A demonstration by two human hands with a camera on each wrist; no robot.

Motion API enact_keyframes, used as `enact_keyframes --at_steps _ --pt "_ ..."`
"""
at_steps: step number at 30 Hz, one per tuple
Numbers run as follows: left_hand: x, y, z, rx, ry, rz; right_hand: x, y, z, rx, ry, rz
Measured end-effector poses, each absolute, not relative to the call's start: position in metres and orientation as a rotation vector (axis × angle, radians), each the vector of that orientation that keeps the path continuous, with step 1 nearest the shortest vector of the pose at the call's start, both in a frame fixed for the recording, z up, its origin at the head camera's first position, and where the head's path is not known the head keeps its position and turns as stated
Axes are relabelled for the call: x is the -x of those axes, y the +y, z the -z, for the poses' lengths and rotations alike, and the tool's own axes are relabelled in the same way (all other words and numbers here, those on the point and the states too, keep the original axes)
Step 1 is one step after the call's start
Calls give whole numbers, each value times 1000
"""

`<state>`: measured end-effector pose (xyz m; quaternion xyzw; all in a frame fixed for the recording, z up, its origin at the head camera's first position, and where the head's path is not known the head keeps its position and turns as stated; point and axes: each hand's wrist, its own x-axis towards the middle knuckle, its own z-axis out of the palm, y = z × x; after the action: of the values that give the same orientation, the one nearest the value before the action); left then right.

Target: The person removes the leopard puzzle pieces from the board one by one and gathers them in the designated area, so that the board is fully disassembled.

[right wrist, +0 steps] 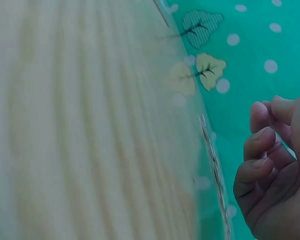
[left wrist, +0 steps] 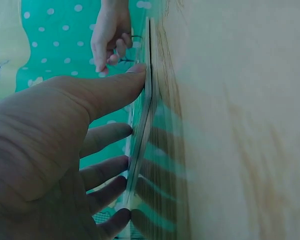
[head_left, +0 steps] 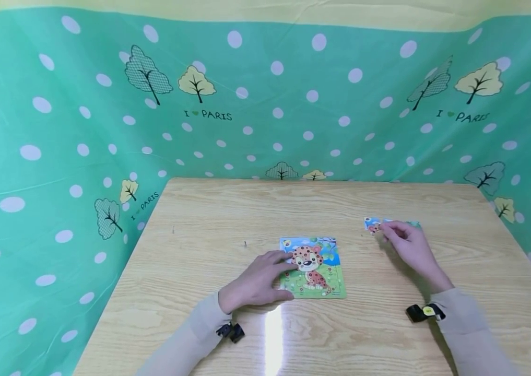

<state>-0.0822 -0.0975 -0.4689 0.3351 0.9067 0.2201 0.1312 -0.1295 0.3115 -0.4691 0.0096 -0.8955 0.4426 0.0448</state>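
A square jigsaw puzzle board [head_left: 335,282] with a spotted leopard cub on grass lies flat on the table. My left hand [head_left: 260,277] rests on its left side, fingers spread onto the picture and the thumb at the near corner. In the left wrist view, the thumb and fingertips touch the thin board [left wrist: 149,75]. To the right, my right hand [head_left: 406,244] hovers over a few small picture pieces. One puzzle piece [head_left: 370,224] shows just left of the fingertips. In the right wrist view, the fingers of the right hand [right wrist: 275,165] are loosely bent, with nothing visible between them.
The wood-grain table [head_left: 209,214] carries the board and pieces. A green dotted cloth [head_left: 246,125] hangs along its back and sides. A bright light reflection falls on the tabletop just below the board. Black bands with small cameras sit on both wrists.
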Motion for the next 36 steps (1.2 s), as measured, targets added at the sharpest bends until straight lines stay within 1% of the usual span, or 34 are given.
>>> enact_keyframes --at_steps 9,28,33,36 --pt "81 -97 468 -968 2632 -641 128 287 475 -206 -2749 -1283" --pt "82 -95 469 -965 2650 -621 122 243 475 -288 -2869 -1355" --pt "82 -96 469 -981 2655 -643 117 229 475 -283 -2877 -1443" --pt "82 -96 468 -980 2657 -654 113 220 473 -332 -2882 -1521"
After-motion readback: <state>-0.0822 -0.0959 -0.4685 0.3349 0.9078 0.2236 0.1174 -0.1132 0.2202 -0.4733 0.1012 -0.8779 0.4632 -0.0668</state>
